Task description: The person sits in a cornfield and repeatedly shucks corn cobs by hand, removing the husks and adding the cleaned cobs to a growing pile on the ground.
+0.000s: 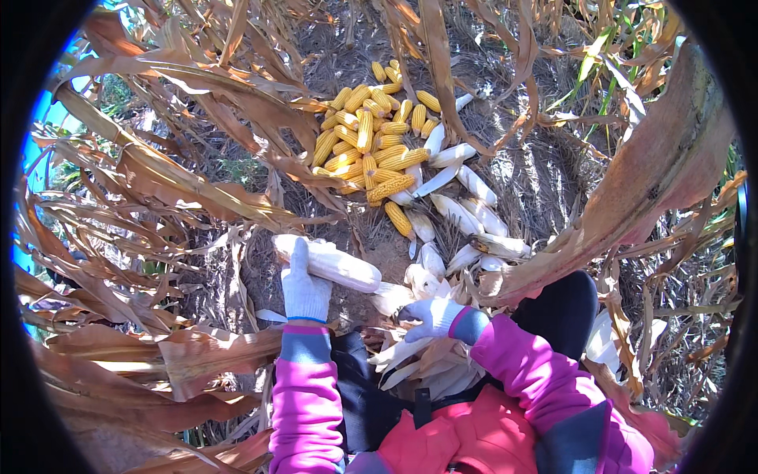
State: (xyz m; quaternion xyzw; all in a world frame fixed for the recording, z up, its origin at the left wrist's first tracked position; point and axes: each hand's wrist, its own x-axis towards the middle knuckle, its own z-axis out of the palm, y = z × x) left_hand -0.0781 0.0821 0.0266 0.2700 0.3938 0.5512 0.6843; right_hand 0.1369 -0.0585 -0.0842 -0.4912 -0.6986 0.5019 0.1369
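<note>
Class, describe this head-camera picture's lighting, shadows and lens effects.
Head view: hard sunlight nearly bleaches the pale ear in the left hand; head view: dappled shadow mottles the magenta right sleeve; head view: black fisheye vignetting rounds off all four corners.

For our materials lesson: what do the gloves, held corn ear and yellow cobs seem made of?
Gloves: probably matt knitted fabric, from the close fit. Held corn ear: perhaps papery husk, whitish; glare hides finish. Yellow cobs: plant kernels, slightly shiny, bumpy in rows.
</note>
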